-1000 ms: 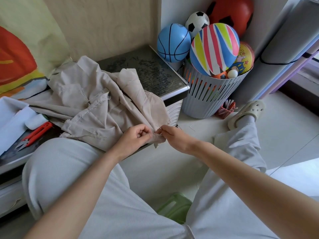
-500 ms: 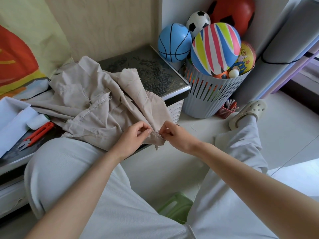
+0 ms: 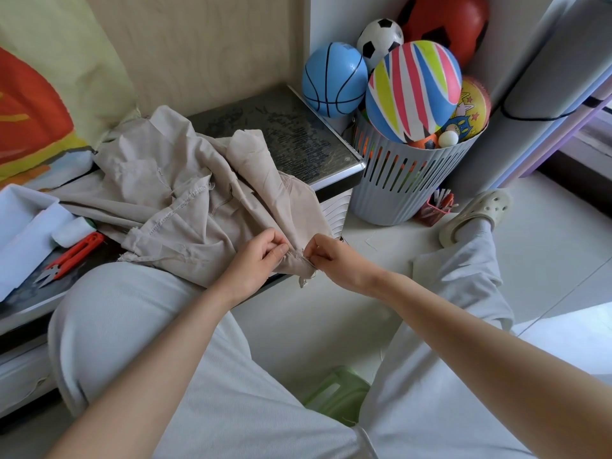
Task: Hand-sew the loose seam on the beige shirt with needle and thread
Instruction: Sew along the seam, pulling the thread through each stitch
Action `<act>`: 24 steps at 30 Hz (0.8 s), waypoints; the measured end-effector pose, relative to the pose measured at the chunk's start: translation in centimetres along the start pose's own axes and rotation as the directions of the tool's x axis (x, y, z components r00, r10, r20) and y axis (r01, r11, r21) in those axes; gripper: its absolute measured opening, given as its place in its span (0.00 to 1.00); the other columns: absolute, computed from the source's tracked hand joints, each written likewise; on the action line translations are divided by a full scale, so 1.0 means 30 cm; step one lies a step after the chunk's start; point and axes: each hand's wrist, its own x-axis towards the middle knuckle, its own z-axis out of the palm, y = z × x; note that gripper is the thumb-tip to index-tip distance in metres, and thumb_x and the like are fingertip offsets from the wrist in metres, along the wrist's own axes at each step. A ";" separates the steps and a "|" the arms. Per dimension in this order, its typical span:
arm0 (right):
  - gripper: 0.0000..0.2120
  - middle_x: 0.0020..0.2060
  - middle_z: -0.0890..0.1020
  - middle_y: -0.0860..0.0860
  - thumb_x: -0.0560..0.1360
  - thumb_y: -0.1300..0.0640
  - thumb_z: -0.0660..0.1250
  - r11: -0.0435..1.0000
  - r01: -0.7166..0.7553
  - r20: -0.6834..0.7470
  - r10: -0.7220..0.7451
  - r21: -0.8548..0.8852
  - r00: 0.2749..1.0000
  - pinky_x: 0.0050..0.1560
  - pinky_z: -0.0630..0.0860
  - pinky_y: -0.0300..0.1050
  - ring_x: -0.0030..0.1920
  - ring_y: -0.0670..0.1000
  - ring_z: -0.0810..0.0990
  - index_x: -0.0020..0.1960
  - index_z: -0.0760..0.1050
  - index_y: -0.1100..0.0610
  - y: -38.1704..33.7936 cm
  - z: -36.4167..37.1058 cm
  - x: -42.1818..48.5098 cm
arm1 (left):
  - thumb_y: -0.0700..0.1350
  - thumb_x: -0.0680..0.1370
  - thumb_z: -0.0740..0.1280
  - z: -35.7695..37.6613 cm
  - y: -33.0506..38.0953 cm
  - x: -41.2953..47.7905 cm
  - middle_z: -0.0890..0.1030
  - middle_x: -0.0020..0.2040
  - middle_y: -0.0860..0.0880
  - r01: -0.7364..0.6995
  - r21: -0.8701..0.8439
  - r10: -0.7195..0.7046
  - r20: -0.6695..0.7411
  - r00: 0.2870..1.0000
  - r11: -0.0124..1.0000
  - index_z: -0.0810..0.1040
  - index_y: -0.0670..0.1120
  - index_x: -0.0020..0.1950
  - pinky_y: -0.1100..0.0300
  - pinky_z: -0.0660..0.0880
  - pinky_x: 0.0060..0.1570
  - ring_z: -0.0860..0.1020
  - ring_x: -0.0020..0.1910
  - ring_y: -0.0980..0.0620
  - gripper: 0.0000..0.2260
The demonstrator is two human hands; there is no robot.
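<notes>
Low dark-topped bench (image 3: 298, 134): crumpled beige shirt (image 3: 185, 207) hanging over the front edge, red snips (image 3: 71, 256) at left, white box (image 3: 23, 223) and white roll (image 3: 71, 228) just beside them. Floor (image 3: 546, 243): grey slotted basket (image 3: 407, 190) by the bench's end, green stool (image 3: 334, 392).

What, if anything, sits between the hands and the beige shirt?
Nothing visible does. The left hand and the right hand both pinch the lower edge of the beige shirt, with only a short stretch of its cloth between them.

beige shirt (image 3: 185, 207) | crumpled, seams outward | heaped on dark tabletop | lower edge over front
</notes>
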 end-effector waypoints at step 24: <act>0.15 0.42 0.79 0.62 0.78 0.69 0.55 0.981 -0.052 0.013 0.050 0.188 0.999 0.41 0.70 0.41 0.41 0.51 0.72 0.41 0.68 0.51 0.009 0.033 0.005 | 0.36 0.81 0.59 0.015 0.020 -0.001 0.76 0.36 0.47 0.005 -0.041 -0.004 0.013 1.000 0.999 0.70 0.38 0.45 0.59 0.67 0.41 0.71 0.38 0.53 0.05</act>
